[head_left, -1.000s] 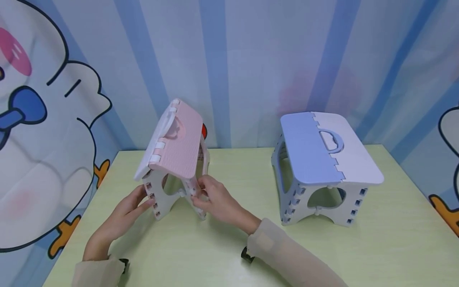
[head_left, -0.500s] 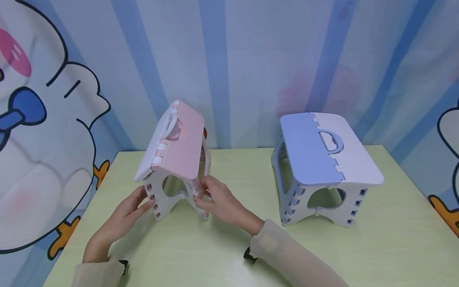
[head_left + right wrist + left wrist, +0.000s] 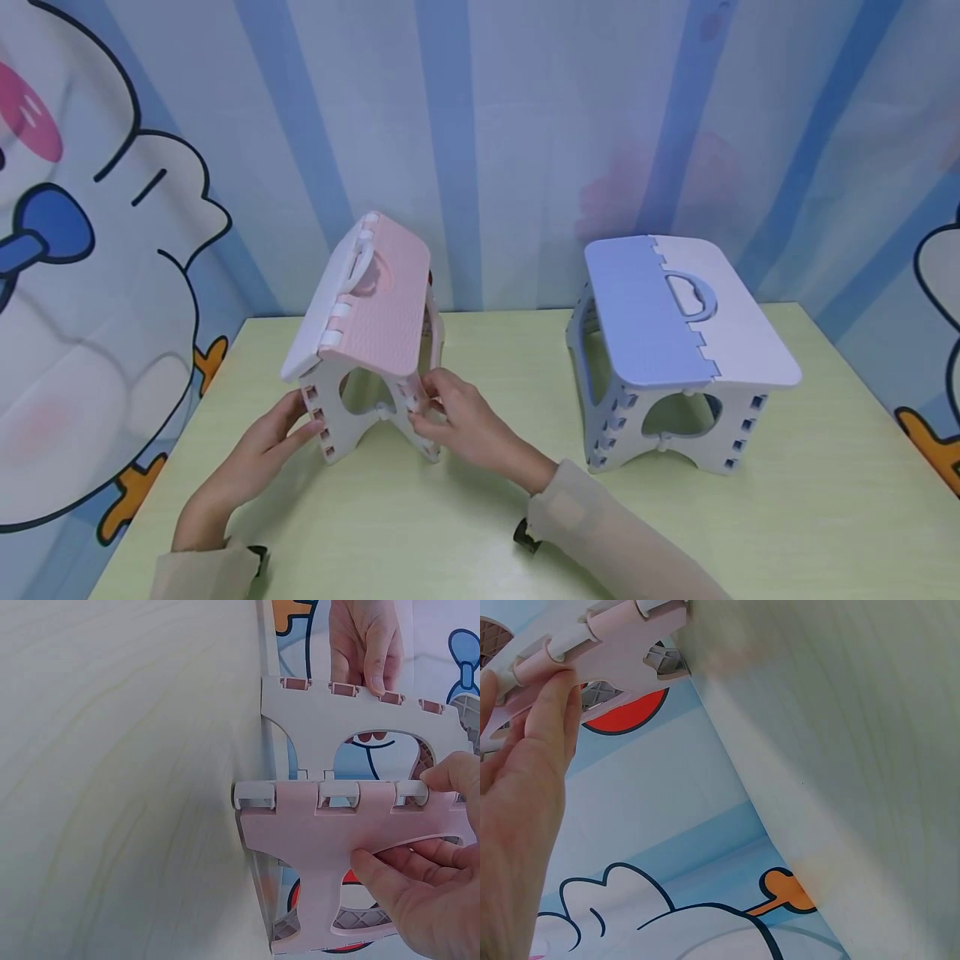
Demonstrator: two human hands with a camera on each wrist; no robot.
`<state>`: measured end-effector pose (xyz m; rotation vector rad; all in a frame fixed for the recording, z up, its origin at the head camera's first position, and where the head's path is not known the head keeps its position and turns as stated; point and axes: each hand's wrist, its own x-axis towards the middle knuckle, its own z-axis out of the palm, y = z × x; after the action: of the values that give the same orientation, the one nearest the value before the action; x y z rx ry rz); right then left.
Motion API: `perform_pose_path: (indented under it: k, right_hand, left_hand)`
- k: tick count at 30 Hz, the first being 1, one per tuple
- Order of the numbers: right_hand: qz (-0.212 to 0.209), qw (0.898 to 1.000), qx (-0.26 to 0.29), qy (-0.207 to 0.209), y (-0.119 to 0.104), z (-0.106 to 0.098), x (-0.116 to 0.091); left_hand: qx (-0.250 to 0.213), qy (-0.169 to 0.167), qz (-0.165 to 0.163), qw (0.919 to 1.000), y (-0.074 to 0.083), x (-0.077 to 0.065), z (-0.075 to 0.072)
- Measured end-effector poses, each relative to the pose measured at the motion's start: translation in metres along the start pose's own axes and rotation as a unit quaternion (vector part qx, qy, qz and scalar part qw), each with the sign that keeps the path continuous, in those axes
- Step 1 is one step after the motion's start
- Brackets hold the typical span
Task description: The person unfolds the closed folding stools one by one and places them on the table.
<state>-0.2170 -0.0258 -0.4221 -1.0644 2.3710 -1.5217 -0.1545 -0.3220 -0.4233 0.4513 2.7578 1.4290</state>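
Observation:
A pink-and-white folding stool [image 3: 386,308] stands half folded on the left of the table, its two seat halves peaked like a roof and its handle [image 3: 360,267] along the ridge. My left hand [image 3: 262,450] grips the edge of its left leg, thumb in front; the left wrist view shows the fingers [image 3: 551,712] at the hinge knuckles. With my right hand [image 3: 468,421] I hold the right leg's edge. In the right wrist view, thumb and fingers [image 3: 367,870] pinch the pink leg panel [image 3: 315,832] by its opening.
A blue-and-white folding stool [image 3: 652,308] stands fully unfolded on the right, its seat flat. Both stools rest on a pale green table [image 3: 495,350]. Behind them hangs a striped blue curtain [image 3: 517,150] with cartoon figures.
The pink stool's right leg has shifted slightly to the right with my right hand, so its legs stand a little wider. My left hand has stayed nearly still.

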Motion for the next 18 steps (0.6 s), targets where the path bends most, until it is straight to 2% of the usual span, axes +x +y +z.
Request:
perform_pose_path:
  k: [18]
  right_hand:
    - [0.008,1.0,0.008,-0.005,0.0015,-0.0051,-0.0032]
  left_hand:
    - [0.004,-0.003,-0.004,1.0,-0.0016,-0.0001,-0.0006]
